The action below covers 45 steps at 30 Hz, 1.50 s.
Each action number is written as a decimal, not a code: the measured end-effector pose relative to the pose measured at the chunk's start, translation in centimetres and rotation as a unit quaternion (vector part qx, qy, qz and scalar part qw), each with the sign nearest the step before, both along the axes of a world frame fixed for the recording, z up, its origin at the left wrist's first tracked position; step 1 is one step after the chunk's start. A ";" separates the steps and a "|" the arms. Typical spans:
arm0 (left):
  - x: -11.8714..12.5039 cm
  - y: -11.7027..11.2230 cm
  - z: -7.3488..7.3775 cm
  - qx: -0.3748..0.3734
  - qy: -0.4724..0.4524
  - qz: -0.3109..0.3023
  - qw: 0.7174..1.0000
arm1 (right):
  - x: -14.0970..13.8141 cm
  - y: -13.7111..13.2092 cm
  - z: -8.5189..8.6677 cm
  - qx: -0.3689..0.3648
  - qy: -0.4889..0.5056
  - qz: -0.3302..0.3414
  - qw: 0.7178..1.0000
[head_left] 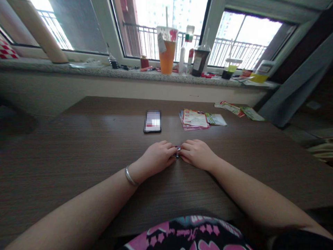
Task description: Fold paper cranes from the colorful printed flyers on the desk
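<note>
My left hand (158, 157), with a silver bangle at the wrist, and my right hand (199, 155) meet over the middle of the table. Fingers of both are closed on a small colourful folded piece (178, 149), which looks like printed paper. Only a narrow strip of it shows between the fingertips; the rest is hidden under them. Just beyond my left hand lies a phone (152, 121) with its screen lit and blurred. Past my right hand is a stack of printed leaflets (195, 118), with greenish packets (216, 119) against its right side.
More printed packets (230, 108) lie at the back right of the brown table (78, 146). On the stone windowsill (91, 71) stand a tall cup of orange drink (167, 52), a dark drink cup (200, 60), bottles and small items. A grey curtain (293, 80) hangs at the right.
</note>
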<state>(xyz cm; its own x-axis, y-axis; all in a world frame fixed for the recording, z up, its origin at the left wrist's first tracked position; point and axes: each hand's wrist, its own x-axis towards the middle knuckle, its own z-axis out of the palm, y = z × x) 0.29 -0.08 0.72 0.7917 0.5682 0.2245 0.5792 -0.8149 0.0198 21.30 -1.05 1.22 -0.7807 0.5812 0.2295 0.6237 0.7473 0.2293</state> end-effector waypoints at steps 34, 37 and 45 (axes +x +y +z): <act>0.0 0.6 -1.1 -0.121 -0.151 0.084 0.977 | -0.4 0.4 -1.1 -0.165 0.199 -0.078 0.963; 0.1 0.5 -1.0 -0.158 -0.183 0.093 0.966 | -0.4 0.4 -1.3 -0.190 0.236 -0.091 0.949; 0.3 0.3 -0.5 -0.239 -0.243 0.109 0.934 | -0.5 0.4 -1.6 -0.313 0.360 -0.121 0.871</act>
<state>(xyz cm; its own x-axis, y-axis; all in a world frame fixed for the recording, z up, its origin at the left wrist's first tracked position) 0.58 0.22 0.20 0.5156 0.8314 0.2073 0.5587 -0.5097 0.6543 20.83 -0.70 -0.38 -0.4027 0.8958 0.1882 0.5948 0.4123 -0.6901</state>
